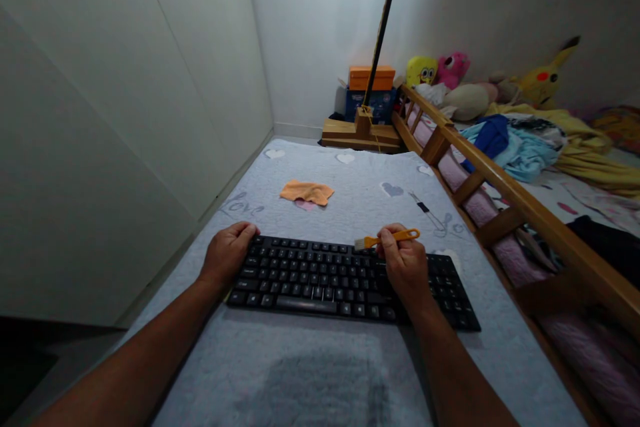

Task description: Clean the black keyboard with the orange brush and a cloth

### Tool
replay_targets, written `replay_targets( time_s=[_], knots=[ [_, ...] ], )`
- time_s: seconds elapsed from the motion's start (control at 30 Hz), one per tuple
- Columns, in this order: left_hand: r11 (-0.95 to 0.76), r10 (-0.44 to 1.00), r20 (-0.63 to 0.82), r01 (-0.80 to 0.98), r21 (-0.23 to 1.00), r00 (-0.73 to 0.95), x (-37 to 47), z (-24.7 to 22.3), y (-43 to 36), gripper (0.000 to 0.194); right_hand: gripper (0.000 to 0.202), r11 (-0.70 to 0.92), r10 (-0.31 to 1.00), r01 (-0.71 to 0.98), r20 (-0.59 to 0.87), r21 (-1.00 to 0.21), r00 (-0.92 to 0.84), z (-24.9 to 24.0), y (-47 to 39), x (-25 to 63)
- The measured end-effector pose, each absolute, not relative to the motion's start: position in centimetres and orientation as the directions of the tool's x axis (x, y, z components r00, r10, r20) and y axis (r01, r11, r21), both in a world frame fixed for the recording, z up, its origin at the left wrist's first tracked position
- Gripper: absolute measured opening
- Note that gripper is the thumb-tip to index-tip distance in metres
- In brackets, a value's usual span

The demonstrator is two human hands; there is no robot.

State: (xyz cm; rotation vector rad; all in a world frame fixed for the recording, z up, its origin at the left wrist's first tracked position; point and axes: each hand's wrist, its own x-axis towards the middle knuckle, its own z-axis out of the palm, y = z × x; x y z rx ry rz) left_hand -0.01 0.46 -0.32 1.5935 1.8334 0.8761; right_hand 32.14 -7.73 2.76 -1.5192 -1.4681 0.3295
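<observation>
A black keyboard lies flat on the bed's light grey-blue cover. At its left end, my left hand is closed on the upper corner, thumb along the top edge. My right hand is over the right part of the keys and pinches a small brush with an orange handle. The brush's pale bristles point left, at the top row of keys; whether they touch cannot be made out. Beyond the keyboard lies a crumpled orange cloth.
A thin cable with a black band lies at the right of the cover. A wooden bed rail runs along the right, with clothes and plush toys behind it. White cabinet doors stand left. A wooden stand is at the far end.
</observation>
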Motion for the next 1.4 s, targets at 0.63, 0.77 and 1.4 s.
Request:
replay_targets(
  time_s=[0.63, 0.77, 1.4],
  knots=[
    [-0.023, 0.987, 0.118, 0.631, 0.776, -0.109, 0.4, -0.6, 1.7, 0.034, 0.026, 0.258, 0.86, 0.744, 0.497, -0.617, 0.114, 3.0, -8.3, 30.6],
    [-0.036, 0.993, 0.1, 0.619, 0.785, -0.069, 0.5, -0.4, 2.1, 0.034, 0.028, 0.235, 0.879, 0.772, 0.467, -0.59, 0.09, 2.9, -8.3, 30.6],
    [-0.054, 0.995, 0.096, 0.629, 0.776, -0.033, 0.5, -0.7, 2.4, 0.039, 0.022, 0.259, 0.883, 0.696, 0.457, -0.67, 0.11, 2.3, -7.9, 30.4]
  ],
)
